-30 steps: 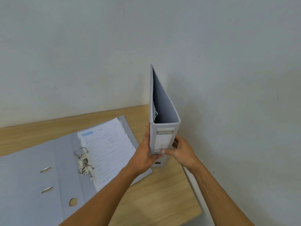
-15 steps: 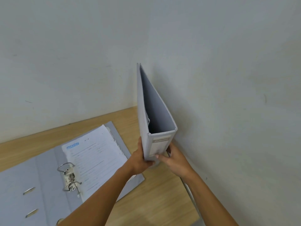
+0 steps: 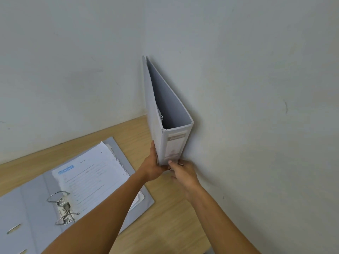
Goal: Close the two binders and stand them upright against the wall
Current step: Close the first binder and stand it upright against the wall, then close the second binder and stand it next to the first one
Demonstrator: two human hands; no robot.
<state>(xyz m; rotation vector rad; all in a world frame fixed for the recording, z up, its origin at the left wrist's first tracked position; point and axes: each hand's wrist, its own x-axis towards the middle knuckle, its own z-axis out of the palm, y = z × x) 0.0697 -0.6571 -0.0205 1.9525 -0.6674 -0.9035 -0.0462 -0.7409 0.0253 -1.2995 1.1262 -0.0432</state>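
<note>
Head view: we see the closed grey binder [image 3: 155,114] standing upright in the corner, its right cover against the wall [image 3: 256,107]. The left hand [image 3: 153,167] grips its lower left edge; the right hand [image 3: 183,173] clasps the spine's base. The second binder [image 3: 33,204] lies open, papers [image 3: 91,176] showing, on the worktop [image 3: 165,217].
</note>
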